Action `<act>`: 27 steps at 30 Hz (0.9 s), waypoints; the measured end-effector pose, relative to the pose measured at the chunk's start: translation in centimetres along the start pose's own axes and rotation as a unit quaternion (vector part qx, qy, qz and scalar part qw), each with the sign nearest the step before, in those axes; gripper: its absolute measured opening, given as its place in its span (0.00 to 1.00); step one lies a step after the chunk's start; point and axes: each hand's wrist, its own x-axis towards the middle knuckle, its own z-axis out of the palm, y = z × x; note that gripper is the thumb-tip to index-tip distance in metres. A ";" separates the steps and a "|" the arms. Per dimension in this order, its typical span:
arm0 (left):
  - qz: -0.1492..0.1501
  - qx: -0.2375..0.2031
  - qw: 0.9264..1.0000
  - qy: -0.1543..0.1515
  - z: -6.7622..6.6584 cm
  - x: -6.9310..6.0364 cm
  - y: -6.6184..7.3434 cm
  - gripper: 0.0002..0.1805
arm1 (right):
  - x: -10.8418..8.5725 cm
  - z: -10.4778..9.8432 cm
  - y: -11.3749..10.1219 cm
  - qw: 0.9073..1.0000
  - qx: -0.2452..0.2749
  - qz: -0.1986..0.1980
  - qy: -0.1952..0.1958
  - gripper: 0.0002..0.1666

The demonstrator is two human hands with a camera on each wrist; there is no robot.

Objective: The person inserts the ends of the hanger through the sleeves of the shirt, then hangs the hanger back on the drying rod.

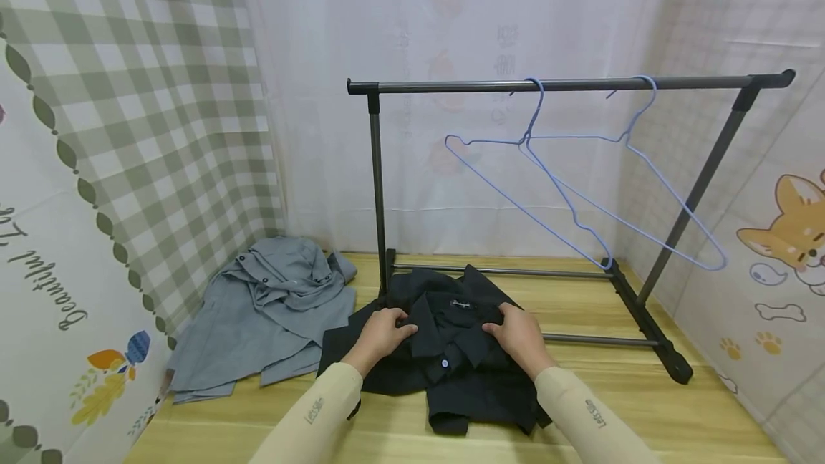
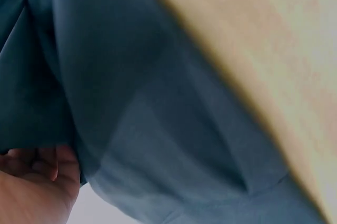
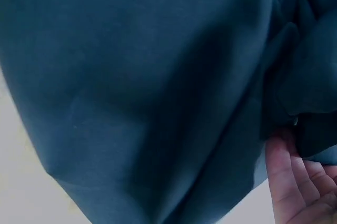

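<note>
The black shirt lies rumpled about midway between the left and right edges of the table, bunched against the left upright of the rack. The left hand and right hand each pinch cloth in their fingers, one either side of the collar. Lifting could snag, since the cloth seems to cover the rack's left foot; a hard pull might drag the rack and set the blue hangers swinging. The grip looks shallow, so loose folds could slip out, and a leftward sweep could disturb the grey garment near the back-left corner.
</note>
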 end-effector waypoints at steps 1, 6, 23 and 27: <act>0.001 0.003 1.000 0.000 0.2 0.0 0.0 0.18 | 0.0 0.1 0.0 1.000 -0.002 0.001 -0.002 0.30; -0.013 -0.027 1.000 -0.002 1.0 0.0 -0.1 0.21 | -0.2 0.3 0.0 1.000 -0.006 0.005 0.001 0.30; -0.018 -0.089 0.995 0.039 0.9 0.0 0.1 0.09 | -0.1 -0.2 -0.4 0.999 -0.011 -0.009 0.033 0.36; -0.016 -0.085 0.996 0.034 0.9 -0.1 0.1 0.08 | 0.0 -0.8 -1.1 0.998 -0.020 -0.034 0.058 0.36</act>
